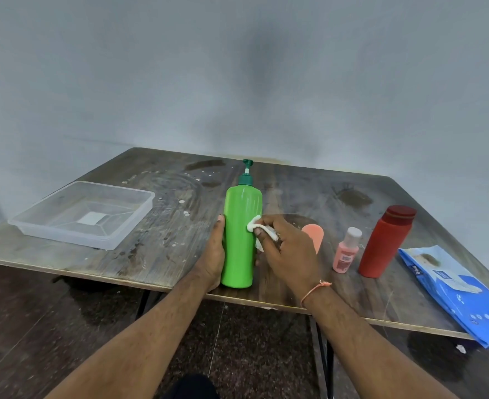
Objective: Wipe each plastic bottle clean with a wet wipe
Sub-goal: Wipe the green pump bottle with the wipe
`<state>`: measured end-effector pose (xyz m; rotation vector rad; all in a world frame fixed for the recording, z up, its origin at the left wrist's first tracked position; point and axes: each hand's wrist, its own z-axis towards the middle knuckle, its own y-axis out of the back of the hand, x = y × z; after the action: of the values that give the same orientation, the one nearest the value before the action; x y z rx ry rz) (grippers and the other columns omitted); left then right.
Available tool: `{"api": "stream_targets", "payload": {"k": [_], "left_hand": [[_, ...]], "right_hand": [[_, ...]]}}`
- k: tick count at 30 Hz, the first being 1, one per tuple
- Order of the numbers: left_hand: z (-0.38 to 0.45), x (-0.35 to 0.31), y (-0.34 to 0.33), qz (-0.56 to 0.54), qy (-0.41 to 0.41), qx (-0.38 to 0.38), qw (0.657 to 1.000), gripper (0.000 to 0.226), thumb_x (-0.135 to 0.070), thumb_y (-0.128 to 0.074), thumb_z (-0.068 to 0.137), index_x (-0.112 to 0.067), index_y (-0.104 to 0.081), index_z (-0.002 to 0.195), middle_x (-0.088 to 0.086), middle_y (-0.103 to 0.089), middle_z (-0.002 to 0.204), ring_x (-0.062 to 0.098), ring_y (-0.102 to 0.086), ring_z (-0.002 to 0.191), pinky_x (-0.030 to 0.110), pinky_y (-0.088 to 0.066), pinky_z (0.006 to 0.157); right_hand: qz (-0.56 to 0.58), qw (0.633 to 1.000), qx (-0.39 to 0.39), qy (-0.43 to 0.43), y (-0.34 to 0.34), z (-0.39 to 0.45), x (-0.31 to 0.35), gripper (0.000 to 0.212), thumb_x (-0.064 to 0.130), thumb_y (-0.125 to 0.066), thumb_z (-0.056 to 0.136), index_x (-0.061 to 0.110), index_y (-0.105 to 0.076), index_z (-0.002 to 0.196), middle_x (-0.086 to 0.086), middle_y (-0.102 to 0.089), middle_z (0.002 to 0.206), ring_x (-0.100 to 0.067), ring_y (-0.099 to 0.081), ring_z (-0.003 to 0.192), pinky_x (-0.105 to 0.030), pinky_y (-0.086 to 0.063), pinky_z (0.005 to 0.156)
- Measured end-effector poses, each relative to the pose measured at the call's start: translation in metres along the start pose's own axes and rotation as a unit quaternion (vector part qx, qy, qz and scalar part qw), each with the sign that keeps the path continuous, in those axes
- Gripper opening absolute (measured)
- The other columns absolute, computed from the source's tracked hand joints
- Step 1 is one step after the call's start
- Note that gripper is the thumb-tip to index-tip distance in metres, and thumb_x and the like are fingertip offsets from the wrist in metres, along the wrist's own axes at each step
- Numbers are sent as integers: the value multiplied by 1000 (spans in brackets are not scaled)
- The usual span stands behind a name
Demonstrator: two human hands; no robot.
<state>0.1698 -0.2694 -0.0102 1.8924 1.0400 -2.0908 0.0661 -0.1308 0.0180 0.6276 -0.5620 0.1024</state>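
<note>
A tall green pump bottle (240, 231) stands upright near the table's front edge. My left hand (212, 256) grips its left side, fingers wrapped behind it. My right hand (288, 249) pinches a crumpled white wet wipe (259, 229) and presses it against the bottle's right side, about halfway up. To the right stand a small pink bottle (345, 251) with a pale cap and a red bottle (383, 246) with a dark red cap. An orange-pink object (315, 234) shows partly behind my right hand.
A clear plastic tray (65, 226) sits at the left of the stained wooden table (162, 249). A blue wet wipe pack (456, 289) lies at the right front corner, overhanging the edge. A grey wall stands behind the table.
</note>
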Motion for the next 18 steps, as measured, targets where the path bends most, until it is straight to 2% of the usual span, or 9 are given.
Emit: {"api": "stream_targets", "payload": {"k": [2, 4, 9, 11, 14, 16, 18], "left_hand": [[1, 0, 1, -1, 0, -6, 1000, 79, -66, -21, 105, -8, -71, 125, 24, -76, 104, 32, -74, 78, 40, -62, 68], [2, 1, 4, 8, -4, -18, 1000, 76, -64, -20, 106, -10, -71, 124, 20, -78, 109, 28, -77, 87, 39, -63, 72], [2, 0, 4, 18, -2, -34, 999, 78, -65, -23, 105, -7, -70, 128, 21, -76, 117, 30, -76, 100, 39, -62, 81], [2, 0, 4, 7, 0, -18, 1000, 81, -67, -23, 104, -6, -68, 132, 23, -76, 114, 32, -76, 92, 41, -62, 75], [1, -1, 3, -11, 10, 0, 1000, 82, -69, -23, 103, -5, -71, 122, 23, -75, 94, 33, -73, 69, 40, -61, 60], [1, -1, 3, -15, 14, 5, 1000, 84, -71, -24, 101, -4, -72, 115, 22, -73, 88, 34, -71, 64, 39, -61, 58], [3, 0, 4, -18, 14, 3, 1000, 84, -71, -25, 99, -5, -72, 117, 21, -75, 90, 33, -73, 66, 39, -61, 59]], "right_hand": [[14, 1000, 9, 10, 1, -8, 0, 13, 34, -70, 103, 38, -71, 115, 23, -75, 113, 5, -69, 93, -19, -55, 77], [13, 999, 30, 24, 2, -22, -3, 15, 31, -73, 101, 37, -74, 114, 27, -74, 112, 10, -68, 92, -14, -54, 77], [12, 998, 49, 32, 5, -33, -9, 15, 32, -74, 100, 36, -77, 115, 26, -75, 115, 5, -70, 102, -25, -59, 82], [3, 999, 32, 22, 5, -23, -6, 15, 33, -72, 101, 36, -76, 116, 24, -75, 115, 3, -70, 99, -26, -59, 81], [22, 1000, -6, -21, 5, -4, -3, 16, 34, -68, 104, 34, -76, 118, 22, -75, 119, 2, -69, 106, -25, -57, 90], [37, 998, -21, -45, 2, 4, -3, 17, 36, -68, 104, 33, -76, 119, 22, -76, 118, 2, -69, 108, -28, -58, 92], [37, 998, -22, -44, -1, -1, -3, 17, 37, -68, 103, 34, -77, 118, 23, -76, 117, 3, -69, 105, -25, -58, 88]]}}
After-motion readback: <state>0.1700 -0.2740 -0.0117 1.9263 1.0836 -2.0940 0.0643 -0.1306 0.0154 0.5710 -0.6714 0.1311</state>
